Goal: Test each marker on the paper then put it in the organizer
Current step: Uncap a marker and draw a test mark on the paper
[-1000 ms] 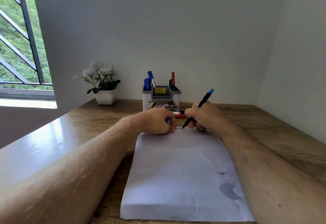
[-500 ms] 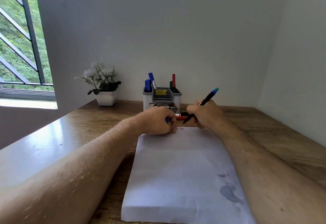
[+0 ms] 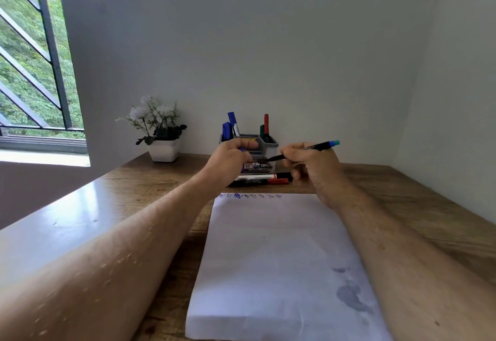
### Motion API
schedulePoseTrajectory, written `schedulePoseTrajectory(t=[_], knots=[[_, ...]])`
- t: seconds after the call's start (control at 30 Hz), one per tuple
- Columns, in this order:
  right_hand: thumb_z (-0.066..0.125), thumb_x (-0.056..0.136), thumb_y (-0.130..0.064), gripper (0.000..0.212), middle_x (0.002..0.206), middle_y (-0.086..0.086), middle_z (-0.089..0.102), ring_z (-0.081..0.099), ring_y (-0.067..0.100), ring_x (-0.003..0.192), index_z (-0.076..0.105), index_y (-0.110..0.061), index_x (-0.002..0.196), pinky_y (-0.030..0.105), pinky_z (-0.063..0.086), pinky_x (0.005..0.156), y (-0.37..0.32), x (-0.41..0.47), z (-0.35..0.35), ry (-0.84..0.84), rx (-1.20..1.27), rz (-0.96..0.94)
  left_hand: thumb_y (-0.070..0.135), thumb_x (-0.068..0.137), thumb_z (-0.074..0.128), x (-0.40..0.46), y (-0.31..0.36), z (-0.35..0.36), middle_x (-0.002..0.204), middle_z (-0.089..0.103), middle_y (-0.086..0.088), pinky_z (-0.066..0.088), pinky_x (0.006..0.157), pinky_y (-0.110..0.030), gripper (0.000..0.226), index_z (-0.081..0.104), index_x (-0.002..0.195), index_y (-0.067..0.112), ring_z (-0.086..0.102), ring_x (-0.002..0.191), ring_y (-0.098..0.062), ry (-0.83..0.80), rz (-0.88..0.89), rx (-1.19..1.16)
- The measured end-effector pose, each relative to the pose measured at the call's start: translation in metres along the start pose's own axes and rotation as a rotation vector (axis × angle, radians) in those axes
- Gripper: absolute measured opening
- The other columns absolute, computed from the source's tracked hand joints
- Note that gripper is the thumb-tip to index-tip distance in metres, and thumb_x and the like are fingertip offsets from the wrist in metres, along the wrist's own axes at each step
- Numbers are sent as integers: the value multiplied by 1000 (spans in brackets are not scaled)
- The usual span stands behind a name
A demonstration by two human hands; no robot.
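My right hand (image 3: 312, 165) holds a thin black marker (image 3: 315, 147) with a light-blue end, lifted off the paper, its tip pointing left toward my left hand (image 3: 230, 159). The left hand is closed around a small blue piece, probably the cap, just in front of the grey organizer (image 3: 271, 143). Blue, green and red markers stand in the organizer. The white paper (image 3: 276, 255) lies near me with a row of small test marks (image 3: 249, 195) along its far edge. Two markers (image 3: 261, 179) lie flat between paper and organizer.
A white pot with white flowers (image 3: 162, 136) stands at the back left of the wooden desk (image 3: 418, 206). A barred window is at the far left, and walls close the desk at the back and right. A grey stain marks the paper's near right part.
Both hands rose from the paper's far edge toward the organizer. The marker tip left the paper and now points at the left hand. The row of marks is uncovered.
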State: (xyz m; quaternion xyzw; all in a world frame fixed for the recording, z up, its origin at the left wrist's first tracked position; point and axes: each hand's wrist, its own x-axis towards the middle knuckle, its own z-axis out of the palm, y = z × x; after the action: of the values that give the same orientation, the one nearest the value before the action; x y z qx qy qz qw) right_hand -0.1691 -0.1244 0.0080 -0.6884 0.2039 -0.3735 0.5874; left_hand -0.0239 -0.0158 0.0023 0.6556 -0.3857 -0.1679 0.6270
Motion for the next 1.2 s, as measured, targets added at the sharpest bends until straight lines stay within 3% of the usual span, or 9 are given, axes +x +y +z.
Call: schedulePoseTrajectory(t=[0.13, 0.33, 0.87, 1.03, 1.1, 1.2], knots=[[47, 93, -25, 34, 71, 12, 72, 51, 13, 42, 75, -7, 88, 25, 41, 51, -1, -1, -1, -32, 136, 16, 6, 97, 55, -2, -1, -5, 103, 64, -9, 57, 84, -29, 25, 64, 120, 10, 63, 86, -15, 98, -21, -111], [52, 94, -15, 14, 83, 17, 76, 58, 20, 47, 59, -10, 84, 24, 43, 45, -4, -2, 1, -70, 119, -34, 7, 97, 55, 0, 0, -9, 117, 61, -19, 58, 89, -36, 23, 64, 119, 4, 65, 98, -25, 191, -159, -360], [55, 95, -13, 16, 89, 19, 76, 57, 21, 45, 53, -14, 79, 22, 41, 42, -5, -4, 4, -105, 127, -26, 9, 98, 55, -1, 3, -4, 110, 64, -17, 60, 75, -28, 26, 63, 121, 2, 67, 91, -22, 157, -188, -478], [68, 89, -10, 12, 65, 7, 68, 43, 15, 38, 63, -15, 79, 19, 35, 40, -3, -4, 3, -67, 89, -74, 16, 95, 61, 1, -2, -8, 103, 69, -16, 61, 64, -26, 30, 58, 123, 6, 68, 69, -16, 187, -209, -486], [71, 86, -8, 5, 68, 7, 68, 42, 13, 39, 71, -13, 85, 20, 35, 41, -3, -4, 2, -66, 71, -74, 19, 92, 66, 3, -4, -11, 101, 72, -16, 60, 59, -24, 32, 60, 120, 5, 67, 63, -13, 219, -214, -500], [68, 89, -11, 12, 84, 10, 75, 51, 14, 43, 75, -14, 98, 26, 44, 49, -2, -5, 3, -108, 1, -77, 23, 89, 70, 4, -4, -13, 94, 73, -14, 58, 58, -21, 32, 64, 114, 5, 69, 65, -13, 240, -199, -516]])
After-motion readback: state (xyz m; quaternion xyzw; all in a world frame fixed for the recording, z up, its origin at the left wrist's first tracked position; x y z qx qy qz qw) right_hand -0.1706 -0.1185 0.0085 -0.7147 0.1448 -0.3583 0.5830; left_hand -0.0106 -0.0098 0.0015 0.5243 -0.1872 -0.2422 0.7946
